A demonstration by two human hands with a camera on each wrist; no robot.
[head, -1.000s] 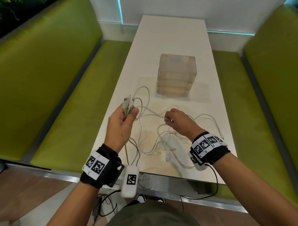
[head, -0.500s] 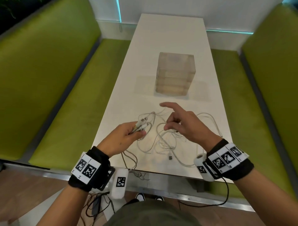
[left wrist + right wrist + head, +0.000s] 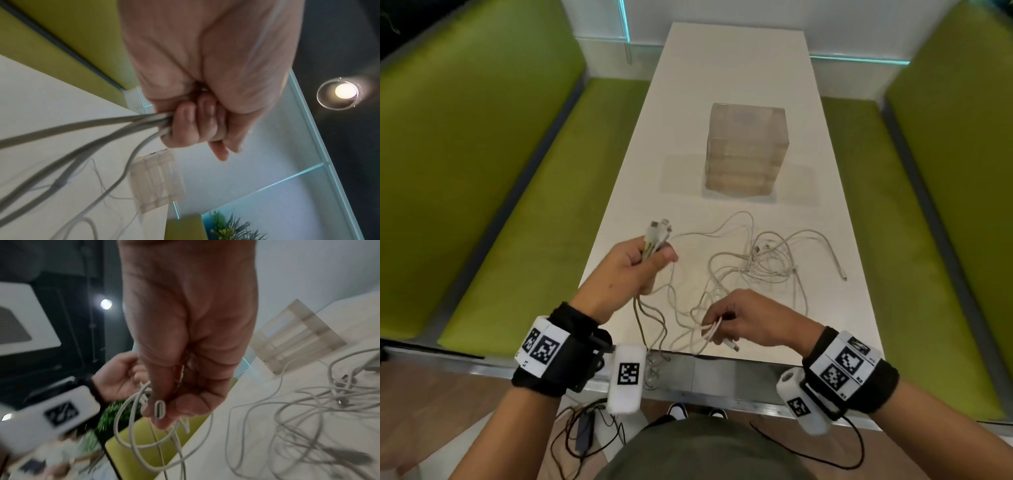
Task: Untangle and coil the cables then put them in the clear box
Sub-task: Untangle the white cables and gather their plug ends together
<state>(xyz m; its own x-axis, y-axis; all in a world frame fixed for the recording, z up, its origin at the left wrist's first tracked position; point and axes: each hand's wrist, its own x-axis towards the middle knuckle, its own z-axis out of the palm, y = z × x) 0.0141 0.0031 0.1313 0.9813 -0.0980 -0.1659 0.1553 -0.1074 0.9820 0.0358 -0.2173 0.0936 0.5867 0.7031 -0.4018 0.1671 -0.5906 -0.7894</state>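
A bundle of connector ends [image 3: 658, 230] is clamped in the curled fingers [image 3: 192, 125] of the left hand [image 3: 631, 265]. A single plug [image 3: 159, 408] is pinched between thumb and fingertips of the right hand [image 3: 748, 320] near the table's near edge. The cables [image 3: 760, 263] lie tangled on the table [image 3: 722, 68], with the clear box [image 3: 748, 150] farther off. The pinched strand should probably be drawn out slowly while the bundle is held fast, so knots are not tightened.

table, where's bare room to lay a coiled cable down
Bare table lies beyond the clear box, and a strip runs along its left side. A small patch sits between the box and the cables. The near end is crowded: loose cables spread between both hands, out to the right edge.
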